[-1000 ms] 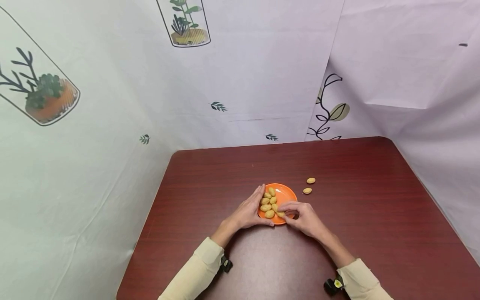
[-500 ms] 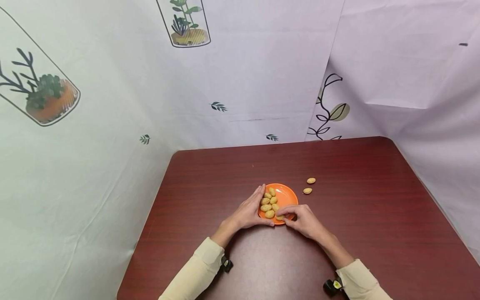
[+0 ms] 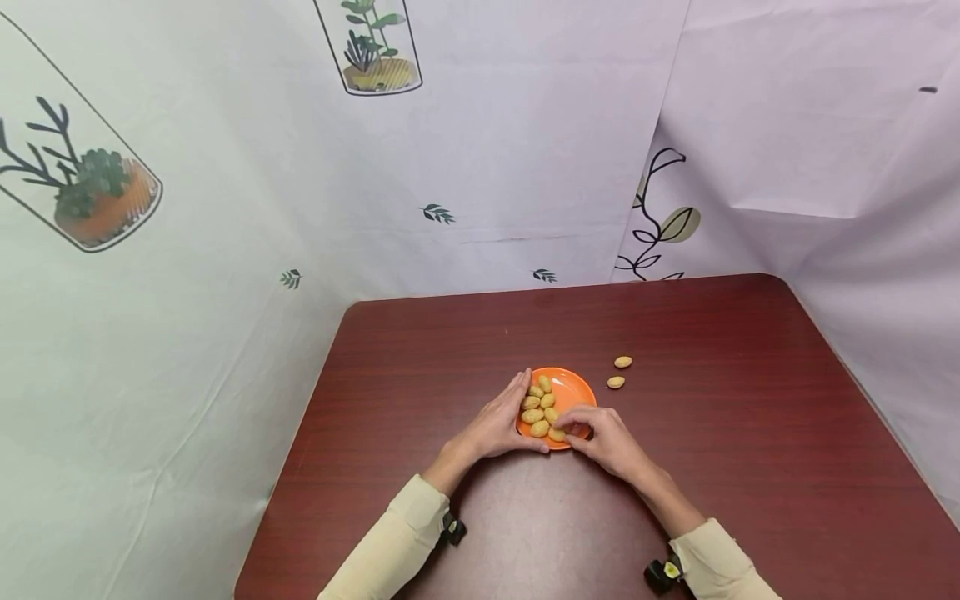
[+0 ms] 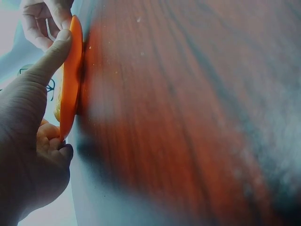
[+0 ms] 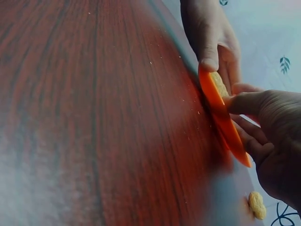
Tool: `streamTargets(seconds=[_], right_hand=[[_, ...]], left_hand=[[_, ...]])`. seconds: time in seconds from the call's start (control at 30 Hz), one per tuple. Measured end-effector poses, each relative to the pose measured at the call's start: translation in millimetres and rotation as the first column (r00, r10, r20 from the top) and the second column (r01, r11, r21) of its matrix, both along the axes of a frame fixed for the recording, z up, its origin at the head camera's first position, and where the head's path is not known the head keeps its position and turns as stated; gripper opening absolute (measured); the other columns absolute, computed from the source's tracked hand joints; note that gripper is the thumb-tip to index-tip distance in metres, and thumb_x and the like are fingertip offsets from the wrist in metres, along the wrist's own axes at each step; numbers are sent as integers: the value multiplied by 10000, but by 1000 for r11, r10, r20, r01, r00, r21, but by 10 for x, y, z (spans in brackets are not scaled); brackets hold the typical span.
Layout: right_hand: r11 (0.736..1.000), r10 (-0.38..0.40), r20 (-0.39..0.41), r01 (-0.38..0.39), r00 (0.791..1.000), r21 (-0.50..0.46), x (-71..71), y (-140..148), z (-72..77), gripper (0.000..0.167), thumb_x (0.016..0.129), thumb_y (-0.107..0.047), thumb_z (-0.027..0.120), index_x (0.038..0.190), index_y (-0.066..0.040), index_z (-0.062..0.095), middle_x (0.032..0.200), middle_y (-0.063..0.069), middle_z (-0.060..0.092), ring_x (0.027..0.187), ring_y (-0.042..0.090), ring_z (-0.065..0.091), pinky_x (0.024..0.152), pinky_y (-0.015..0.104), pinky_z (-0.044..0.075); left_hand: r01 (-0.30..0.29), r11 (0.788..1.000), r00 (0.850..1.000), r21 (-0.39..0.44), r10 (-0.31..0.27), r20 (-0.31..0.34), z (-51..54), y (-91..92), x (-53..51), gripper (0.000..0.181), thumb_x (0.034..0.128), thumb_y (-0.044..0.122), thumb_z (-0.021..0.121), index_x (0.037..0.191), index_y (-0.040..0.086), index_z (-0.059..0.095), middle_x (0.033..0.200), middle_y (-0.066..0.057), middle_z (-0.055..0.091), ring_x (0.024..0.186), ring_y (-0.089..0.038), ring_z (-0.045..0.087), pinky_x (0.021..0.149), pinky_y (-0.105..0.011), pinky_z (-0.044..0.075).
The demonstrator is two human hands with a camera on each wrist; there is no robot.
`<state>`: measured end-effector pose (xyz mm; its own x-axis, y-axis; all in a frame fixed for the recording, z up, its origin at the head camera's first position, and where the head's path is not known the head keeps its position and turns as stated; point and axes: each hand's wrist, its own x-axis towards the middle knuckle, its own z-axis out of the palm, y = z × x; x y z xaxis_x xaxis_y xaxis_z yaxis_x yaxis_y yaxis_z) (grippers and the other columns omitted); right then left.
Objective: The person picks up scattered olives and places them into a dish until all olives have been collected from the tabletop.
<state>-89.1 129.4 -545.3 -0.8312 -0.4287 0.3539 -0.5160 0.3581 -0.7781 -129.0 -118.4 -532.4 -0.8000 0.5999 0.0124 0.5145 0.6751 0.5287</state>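
Observation:
An orange plate (image 3: 572,387) lies on the table, with several unshelled peanuts (image 3: 532,415) grouped on its left side. My left hand (image 3: 491,427) holds the plate from the left, its thumb at the near rim and its fingers along the far left rim. Over the plate's near right part, my right hand (image 3: 606,435) pinches a peanut (image 3: 557,434) between thumb and fingertips, low beside the others. The fingers partly cover that peanut. In the left wrist view the plate (image 4: 70,89) shows edge-on, with the left thumb on its rim.
Two loose peanuts, a farther one (image 3: 622,362) and a nearer one (image 3: 616,382), lie on the dark red wooden table (image 3: 450,342) right of the plate. A pale printed cloth (image 3: 510,167) hangs behind and at the sides of the table.
My right hand has brought its peanut slightly left and nearer to me, closer to the grouped peanuts. The left hand and the plate have stayed practically where they were.

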Motion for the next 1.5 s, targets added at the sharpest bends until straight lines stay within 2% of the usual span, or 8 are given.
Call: streamTargets(seconds=[0.13,0.3,0.47,0.77,1.0,1.17,1.3,1.5], right_hand=[[999,-41,-22,41,999,-15,9,-12,-3,275,806,142,849,995,-48,784,953,13,759,813,104,690,707,315,609],[995,-95,2,95,995,17,14,-19,13,283,800,137,856,986,-60,776,926,-8,753,823,103,701,728,308,613],[994,-99,16,98,995,40,5,-15,16,278,811,116,860,999,-71,776,932,-14,760,839,117,716,746,317,617],[994,-112,-29,112,993,4,-3,30,48,261,817,84,873,1004,-74,783,954,7,767,841,162,718,742,352,612],[979,-202,-97,201,975,-19,-55,105,39,274,812,65,885,1023,-84,792,976,-11,766,851,189,703,725,385,580],[964,-260,-84,254,962,-73,-97,173,63,308,820,75,876,1094,-36,792,1024,60,787,880,261,725,758,451,600],[939,-337,-70,330,939,-101,-146,241,68,385,818,72,880,1177,-24,779,1103,117,788,932,320,752,790,491,605],[868,-492,-35,487,870,-98,-239,357,63,505,853,-1,880,1335,-32,732,1173,172,777,1026,384,752,923,452,542]], left_hand=[[1,1000,1000,6,-1,-4,0,5,5,1342,792,531,928,1680,-45,104,1744,-227,167,1614,-331,176,1240,-506,310],[2,1000,1000,11,-2,4,6,4,5,1343,792,528,929,1681,-43,101,1743,-231,167,1615,-333,173,1243,-508,303],[0,1000,1000,6,0,11,-6,0,0,1343,797,536,922,1685,-32,90,1748,-222,154,1618,-320,159,1249,-497,292],[-8,1000,1000,4,8,30,-23,-3,-6,1351,794,543,922,1692,-11,78,1755,-201,143,1623,-289,136,1251,-494,288],[-5,1000,1000,2,5,24,-13,1,-1,1353,790,541,926,1689,-21,85,1753,-207,147,1622,-296,138,1256,-487,273],[-3,1000,1000,4,3,26,-15,-1,-6,1355,788,539,928,1689,-21,86,1753,-208,152,1622,-294,141,1256,-491,276],[-1,1000,1000,10,1,29,-15,0,-10,1354,788,526,933,1688,-23,84,1753,-209,149,1622,-305,142,1256,-496,274],[-5,1000,1000,13,5,20,-19,3,-14,1361,778,536,937,1690,-20,93,1752,-205,156,1620,-306,156,1250,-511,285]])
